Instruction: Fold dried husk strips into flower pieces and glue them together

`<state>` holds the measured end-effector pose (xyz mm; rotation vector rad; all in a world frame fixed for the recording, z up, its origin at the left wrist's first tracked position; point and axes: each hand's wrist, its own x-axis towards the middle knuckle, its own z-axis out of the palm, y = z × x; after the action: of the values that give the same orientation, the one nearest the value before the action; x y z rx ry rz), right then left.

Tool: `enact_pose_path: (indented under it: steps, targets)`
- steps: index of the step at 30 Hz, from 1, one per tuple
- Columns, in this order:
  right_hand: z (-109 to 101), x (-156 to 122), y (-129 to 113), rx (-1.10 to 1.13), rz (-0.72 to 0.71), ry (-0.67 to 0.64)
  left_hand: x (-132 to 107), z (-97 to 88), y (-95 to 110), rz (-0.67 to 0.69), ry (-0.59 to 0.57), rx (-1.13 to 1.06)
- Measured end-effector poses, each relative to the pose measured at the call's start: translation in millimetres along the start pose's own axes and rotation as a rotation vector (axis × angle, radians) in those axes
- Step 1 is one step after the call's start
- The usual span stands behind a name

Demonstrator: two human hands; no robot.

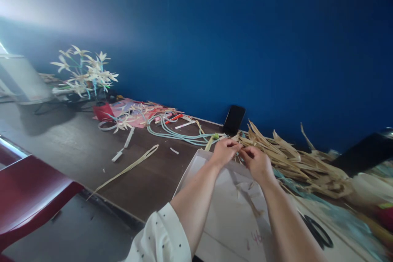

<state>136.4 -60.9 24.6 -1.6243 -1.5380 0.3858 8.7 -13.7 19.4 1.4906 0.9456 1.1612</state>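
My left hand [224, 151] and my right hand [257, 163] meet over the far edge of a white board [227, 213] lying on the dark table [73, 147]. Both have their fingers pinched together on thin dried leaf strips at the near end of a pile of dried husks [294, 161]. The two hands almost touch each other. A white dotted sleeve [159, 237] covers my left upper arm.
A black phone [233, 119] leans against the blue wall. Pale green cords [175, 131], loose leaf strips [129, 168] and pink paper lie further left, with a bunch of straw flowers [86, 74] behind. A red chair [27, 196] stands at the left. Black scissors [317, 231] lie at the right.
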Motion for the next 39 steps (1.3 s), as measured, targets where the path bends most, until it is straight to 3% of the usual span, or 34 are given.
enact_pose_path:
  steps: [9, 14, 20, 26, 33, 39]
  targets:
    - [4.5, 1.8, -0.3, -0.040, -0.045, 0.051, 0.4, -0.1, -0.5, 0.014, 0.002, 0.024]
    - [9.4, 1.4, 3.9, 0.001, -0.071, 0.013, 2.1, -0.5, -0.6, 0.066, 0.049, 0.069]
    - [12.2, -0.4, 2.1, 0.008, -0.138, -0.026, 4.6, 1.4, -5.4, 0.009, 0.084, 0.027]
    - [11.9, -2.4, -2.5, 0.088, -0.050, -0.078, 4.4, 0.5, -4.5, -0.033, 0.116, -0.003]
    - [10.4, -3.1, -2.2, 0.266, 0.117, -0.185, 4.1, 2.7, -1.7, -0.169, 0.067, -0.237]
    - [12.4, -1.3, -0.5, 0.176, 0.066, -0.176, 4.9, 0.6, -5.1, -0.078, 0.155, -0.038]
